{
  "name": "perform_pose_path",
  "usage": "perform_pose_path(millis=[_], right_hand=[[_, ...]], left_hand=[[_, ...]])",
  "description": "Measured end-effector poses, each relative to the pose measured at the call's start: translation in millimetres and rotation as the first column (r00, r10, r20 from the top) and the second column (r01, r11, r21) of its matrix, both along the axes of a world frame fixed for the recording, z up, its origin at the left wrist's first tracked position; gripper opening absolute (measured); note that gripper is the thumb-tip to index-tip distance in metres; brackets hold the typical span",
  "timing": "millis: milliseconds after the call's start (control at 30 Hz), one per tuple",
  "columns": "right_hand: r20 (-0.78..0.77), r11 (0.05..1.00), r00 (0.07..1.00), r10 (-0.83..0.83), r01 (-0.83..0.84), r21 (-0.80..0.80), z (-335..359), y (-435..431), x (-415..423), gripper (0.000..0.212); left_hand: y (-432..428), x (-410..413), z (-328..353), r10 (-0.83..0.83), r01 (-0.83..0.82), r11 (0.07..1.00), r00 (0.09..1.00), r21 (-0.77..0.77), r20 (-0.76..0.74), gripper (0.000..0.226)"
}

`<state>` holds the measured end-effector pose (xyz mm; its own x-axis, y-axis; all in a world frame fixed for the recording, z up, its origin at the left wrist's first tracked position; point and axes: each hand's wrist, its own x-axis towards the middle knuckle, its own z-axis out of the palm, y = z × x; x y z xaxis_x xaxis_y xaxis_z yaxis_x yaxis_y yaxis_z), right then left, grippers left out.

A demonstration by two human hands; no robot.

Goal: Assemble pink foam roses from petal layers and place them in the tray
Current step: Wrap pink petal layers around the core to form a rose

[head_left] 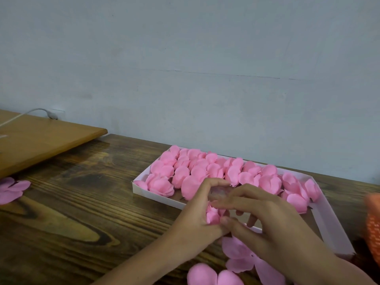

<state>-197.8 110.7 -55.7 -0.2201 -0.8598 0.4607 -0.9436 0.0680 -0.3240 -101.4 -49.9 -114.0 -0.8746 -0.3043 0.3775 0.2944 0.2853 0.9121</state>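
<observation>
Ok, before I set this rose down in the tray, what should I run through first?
1. Grip on the rose: left hand and right hand both hold it. Ok.
2. Rose fully layered: fingers hide most of it. Cannot tell.
3. Room in the tray: bare floor shows at its near right end. Ok.
4. Placed roses: packed in rows inside the walls. Ok.
5. Next petal layers: lying on the table by the right wrist. Ok.
</observation>
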Motion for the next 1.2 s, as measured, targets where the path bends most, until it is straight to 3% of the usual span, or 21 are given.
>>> perform_pose_path(millis=[167,267,333,400,500,733,933,1067,1200], right_hand=[[0.008,0.999,1.000,0.011,-0.011,0.044,1.0,-1.0,-2.9,0.032],[0.163,0.998,0.986,0.045,-0.051,0.034,-3.2,-1.3,-5.8,0.032],[0.379,0.999,0.924,0.044,-0.035,-0.032,-7.0,-2.5,-5.6,0.037],[0.589,0.995,0.808,0.026,0.039,-0.097,-8.5,-5.8,-3.7,0.029],[0.745,0.997,0.666,0.030,0.032,-0.068,-4.8,-6.9,-5.0,0.021],[0.765,0.999,0.643,0.044,-0.041,-0.023,-0.5,-6.5,-4.4,0.027],[0.767,0.996,0.640,0.055,-0.085,0.000,1.4,-2.4,-10.7,0.033],[0.737,0.997,0.675,0.035,-0.072,0.018,1.9,-2.6,-7.9,0.046],[0.620,0.998,0.785,-0.008,-0.030,0.051,-1.0,-5.3,0.0,0.052]], left_hand=[[-1.2,1.0,1.0,-0.005,0.005,1.000,1.000,0.002,0.017,0.065],[-1.9,2.2,1.2,-0.011,0.011,1.000,1.000,0.009,0.010,0.072],[-1.3,4.3,2.4,-0.028,0.028,0.999,1.000,0.036,0.000,0.076],[-0.9,6.3,4.2,-0.017,0.016,0.998,1.000,0.066,0.015,0.080],[-2.8,6.1,5.7,0.060,-0.062,0.996,0.998,0.066,0.036,0.088],[-0.2,6.7,7.1,-0.019,0.019,1.000,0.999,-0.012,0.043,0.118],[-0.6,8.6,8.5,-0.102,0.102,0.995,0.993,0.005,0.058,0.123],[1.0,9.2,8.0,-0.141,0.141,0.990,0.986,-0.002,0.089,0.123],[3.9,8.3,7.9,-0.131,0.139,0.987,0.986,-0.078,0.100,0.125]])
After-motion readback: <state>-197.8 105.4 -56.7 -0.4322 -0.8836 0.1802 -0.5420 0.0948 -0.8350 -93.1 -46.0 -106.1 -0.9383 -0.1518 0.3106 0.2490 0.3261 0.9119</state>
